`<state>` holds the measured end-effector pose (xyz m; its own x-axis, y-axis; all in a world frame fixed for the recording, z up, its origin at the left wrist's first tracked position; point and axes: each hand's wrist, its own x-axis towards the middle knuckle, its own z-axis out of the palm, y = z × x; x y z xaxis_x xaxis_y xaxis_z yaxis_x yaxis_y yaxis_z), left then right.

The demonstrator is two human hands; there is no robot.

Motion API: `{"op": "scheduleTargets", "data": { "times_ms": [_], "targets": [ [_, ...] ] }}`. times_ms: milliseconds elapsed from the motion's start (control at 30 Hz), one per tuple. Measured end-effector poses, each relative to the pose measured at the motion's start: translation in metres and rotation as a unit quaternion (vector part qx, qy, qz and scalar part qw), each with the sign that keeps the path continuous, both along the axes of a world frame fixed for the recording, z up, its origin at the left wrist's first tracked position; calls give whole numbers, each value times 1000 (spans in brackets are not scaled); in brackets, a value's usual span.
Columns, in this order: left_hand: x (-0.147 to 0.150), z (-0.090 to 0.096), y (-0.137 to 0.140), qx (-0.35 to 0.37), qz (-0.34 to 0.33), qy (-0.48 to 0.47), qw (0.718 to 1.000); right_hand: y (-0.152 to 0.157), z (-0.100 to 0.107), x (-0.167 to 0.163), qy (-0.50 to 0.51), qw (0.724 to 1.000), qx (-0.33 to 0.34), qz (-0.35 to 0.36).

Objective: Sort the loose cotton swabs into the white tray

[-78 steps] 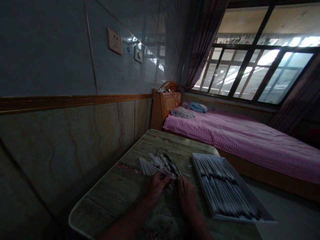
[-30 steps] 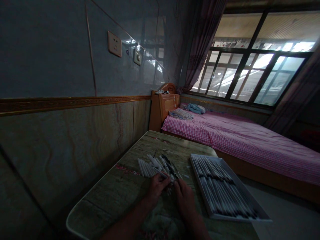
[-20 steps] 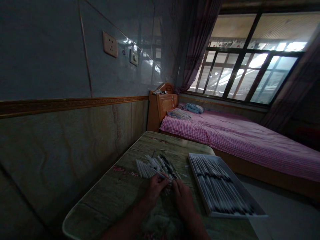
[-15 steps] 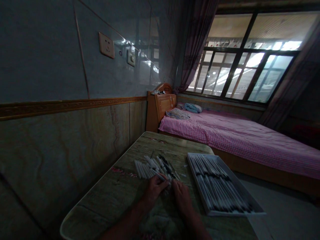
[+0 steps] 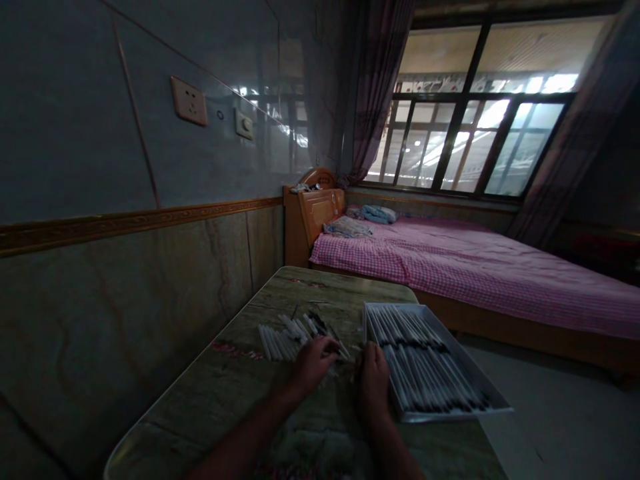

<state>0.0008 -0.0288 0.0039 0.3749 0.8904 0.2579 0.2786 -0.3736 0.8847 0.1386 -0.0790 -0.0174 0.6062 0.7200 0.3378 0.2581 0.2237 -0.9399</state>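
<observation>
From the head view, with twelve o'clock straight ahead of the seated person and the clock centred between the hands, I see two bare hands working low over a wood-patterned table [image 5: 215, 407]. The left hand [image 5: 313, 367], toward nine, has its fingers bent inward and drawn close together at the near edge of the loose pile; whether they pinch anything I can't tell from here. The right hand [image 5: 373, 380], toward three, has its fingers curled down and pressed side by side; what lies under them is hidden. The two hands are apart, and the right one is just beside the tray's left wall, though I can't make out whether it touches.

At about eleven o'clock lie the white tubes [image 5: 275, 343], lined up roughly side by side, with some dark slim pieces [image 5: 317, 320] among the heap nearer twelve. At three sits the shallow tray [image 5: 466, 363], filled with slender pale sticks [image 5: 430, 383] in two rows, dark at their near ends.

Beyond the table, around one, stretches a bed [image 5: 425, 253] under a pink checked cover, its wooden headboard [image 5: 320, 210] close to twelve. Higher up at one is a window [image 5: 420, 153] beside a drawn-back curtain [image 5: 377, 80]. Toward ten, a wall socket [image 5: 189, 101] is set in the tiles.
</observation>
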Motion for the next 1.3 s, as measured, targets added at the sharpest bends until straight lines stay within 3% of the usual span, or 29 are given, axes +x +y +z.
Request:
{"op": "scheduleTargets", "data": {
  "times_ms": [100, 233, 433, 633, 700, 767, 833, 933, 1033, 1133, 1300],
  "targets": [
    [26, 10, 11, 86, -41, 150, 984, 1, 1, 7, 67, 997, -13, -21],
    [57, 10, 23, 155, -78, 279, 945, 3, 2, 13, 102, 994, 1, -29],
    [74, 2, 28, 159, -89, 298, 937, 9, -4, 13, 103, 993, 19, -44],
    [70, 5, 23, 148, -64, 265, 951, 11, -7, 13, 102, 994, 18, -28],
    [62, 6, 24, 100, -11, 176, 979, 8, -6, 11, 61, 998, 13, -27],
    [48, 6, 28, -19, 57, -26, 998, 3, -4, 7, 0, 1000, 7, -19],
    [27, 6, 32, -158, 84, -243, 953, -2, -3, 1, -64, 998, 8, 16],
    [-9, 2, 34, -265, 97, -422, 862, -8, -5, -13, -161, 981, 25, 107],
    [-37, -6, 31, -283, 144, -492, 811, -10, -10, -25, -252, 950, 37, 182],
    [-48, -15, 28, -280, 171, -500, 802, -12, -12, -32, -313, 928, 32, 200],
    [-46, -20, 30, -274, 170, -535, 781, -12, -13, -34, -370, 914, -16, 166]
  ]
}}
